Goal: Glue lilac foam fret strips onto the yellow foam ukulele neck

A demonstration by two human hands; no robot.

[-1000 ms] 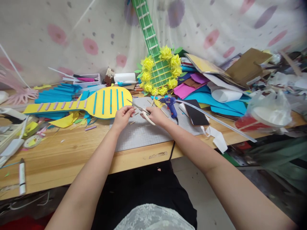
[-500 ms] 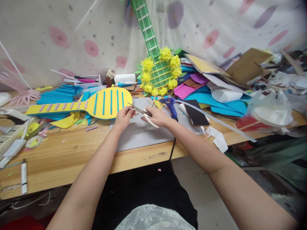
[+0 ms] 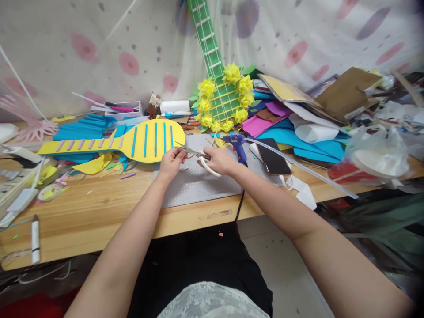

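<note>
My right hand [image 3: 219, 160] is closed on a pair of scissors [image 3: 194, 152] with white handles, blades pointing left. Pinched fingers of my left hand [image 3: 170, 162] hold a small piece at the blade tips; it is too small to name. Both hands hover over a grey cutting mat [image 3: 198, 183] on the wooden table [image 3: 99, 207]. Just beyond the left hand lies a yellow foam guitar shape [image 3: 145, 141] with blue strips on its body.
A blue glue gun [image 3: 236, 145] and a dark phone [image 3: 273, 157] lie right of my hands. A green guitar shape ringed with yellow flowers [image 3: 223, 99] leans on the wall. Coloured foam sheets [image 3: 291, 132] pile at the right; a white marker [image 3: 35, 238] lies front left.
The hands stay almost in place; the scissors and the pinched piece have shifted only slightly. The view has moved a little.
</note>
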